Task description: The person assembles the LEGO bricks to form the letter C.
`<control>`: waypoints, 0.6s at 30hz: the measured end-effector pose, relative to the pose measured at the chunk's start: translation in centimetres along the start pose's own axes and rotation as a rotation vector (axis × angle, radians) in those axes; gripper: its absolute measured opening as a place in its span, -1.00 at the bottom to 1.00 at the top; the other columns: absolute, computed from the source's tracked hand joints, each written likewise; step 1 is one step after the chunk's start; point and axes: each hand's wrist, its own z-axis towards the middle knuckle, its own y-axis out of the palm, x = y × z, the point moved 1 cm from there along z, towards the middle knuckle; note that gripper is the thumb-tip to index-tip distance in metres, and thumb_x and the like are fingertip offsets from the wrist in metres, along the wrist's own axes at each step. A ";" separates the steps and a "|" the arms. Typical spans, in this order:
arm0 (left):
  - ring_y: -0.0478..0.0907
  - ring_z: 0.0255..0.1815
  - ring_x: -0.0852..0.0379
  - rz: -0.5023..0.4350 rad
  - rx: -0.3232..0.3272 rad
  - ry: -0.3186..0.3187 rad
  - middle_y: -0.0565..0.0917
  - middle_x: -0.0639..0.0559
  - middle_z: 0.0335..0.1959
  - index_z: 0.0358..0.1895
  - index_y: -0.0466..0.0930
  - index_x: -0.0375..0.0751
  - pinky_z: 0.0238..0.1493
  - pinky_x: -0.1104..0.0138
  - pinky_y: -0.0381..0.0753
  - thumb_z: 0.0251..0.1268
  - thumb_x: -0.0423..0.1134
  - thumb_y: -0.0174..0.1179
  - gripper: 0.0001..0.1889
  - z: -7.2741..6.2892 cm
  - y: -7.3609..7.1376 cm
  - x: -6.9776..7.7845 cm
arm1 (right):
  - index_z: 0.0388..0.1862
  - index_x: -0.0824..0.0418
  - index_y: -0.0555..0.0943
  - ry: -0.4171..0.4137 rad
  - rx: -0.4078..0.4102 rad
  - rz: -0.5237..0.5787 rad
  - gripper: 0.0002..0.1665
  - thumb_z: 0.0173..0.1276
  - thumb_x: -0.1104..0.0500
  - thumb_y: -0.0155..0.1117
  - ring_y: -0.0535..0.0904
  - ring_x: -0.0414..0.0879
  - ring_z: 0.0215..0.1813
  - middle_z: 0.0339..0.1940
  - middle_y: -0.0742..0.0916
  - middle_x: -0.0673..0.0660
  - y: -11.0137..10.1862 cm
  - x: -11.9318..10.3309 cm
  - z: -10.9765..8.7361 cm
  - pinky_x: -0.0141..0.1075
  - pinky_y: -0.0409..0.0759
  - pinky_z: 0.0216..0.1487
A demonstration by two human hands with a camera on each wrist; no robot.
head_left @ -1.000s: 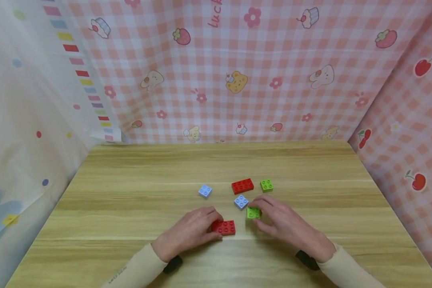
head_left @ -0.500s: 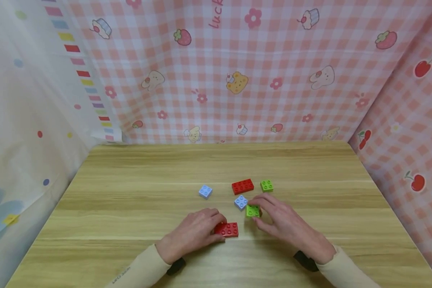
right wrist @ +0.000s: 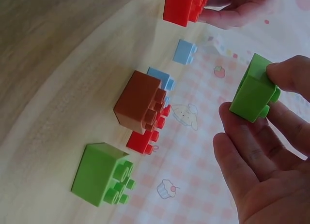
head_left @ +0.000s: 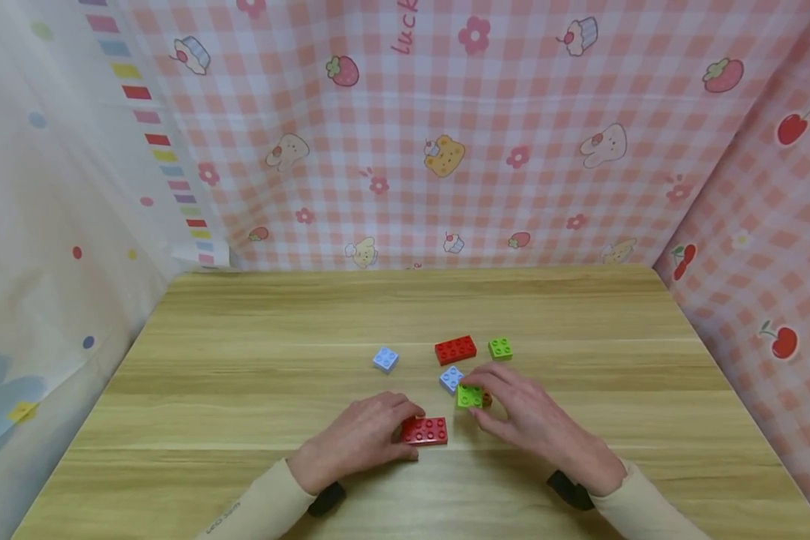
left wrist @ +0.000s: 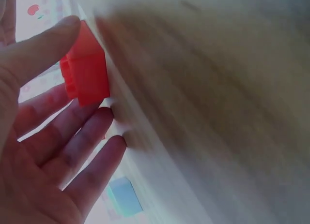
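Note:
My left hand (head_left: 361,433) holds a red eight-stud toy brick (head_left: 425,431) by its left end, thumb at the near side and fingers at the far side. In the left wrist view, that red brick (left wrist: 89,69) is right over the tabletop. My right hand (head_left: 529,412) pinches a green four-stud brick (head_left: 469,396) between thumb and fingertips. The right wrist view shows this green brick (right wrist: 253,91) raised off the table, studs toward the palm. A brown brick (right wrist: 138,100) stands on the table below, mostly hidden by the right hand in the head view.
Beyond the hands lie a second red brick (head_left: 455,349), another green brick (head_left: 500,348) and two light blue bricks, one near the right fingertips (head_left: 451,379) and one farther left (head_left: 385,359). A checked cloth (head_left: 391,202) hangs behind the wooden table (head_left: 277,315).
The left hand and its red brick have shifted slightly right and nearer. The green brick in the right hand has moved a little left, showing more of the brown brick.

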 end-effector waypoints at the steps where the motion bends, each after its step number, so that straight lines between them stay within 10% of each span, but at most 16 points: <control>1: 0.63 0.03 0.19 -0.015 -0.005 -0.001 0.70 0.09 0.02 0.19 0.67 -0.10 0.05 0.28 0.67 0.20 0.06 0.52 -0.46 -0.1 0.0 -0.1 | 0.13 0.25 0.66 0.006 -0.009 0.004 -0.51 0.22 0.28 0.58 0.68 -0.11 -0.02 0.11 0.71 0.10 0.0 -0.1 0.0 -0.24 0.74 -0.03; 18: 0.60 0.13 0.20 -0.129 -0.053 -0.008 0.70 0.12 0.09 0.21 0.68 -0.08 0.22 0.20 0.62 0.32 -0.09 0.46 -0.57 -0.5 -0.6 -0.9 | 0.18 0.16 0.66 0.069 -0.203 0.010 -0.58 0.35 0.21 0.50 0.61 -0.08 0.19 0.16 0.68 0.02 1.3 -0.9 0.4 -0.09 0.67 0.18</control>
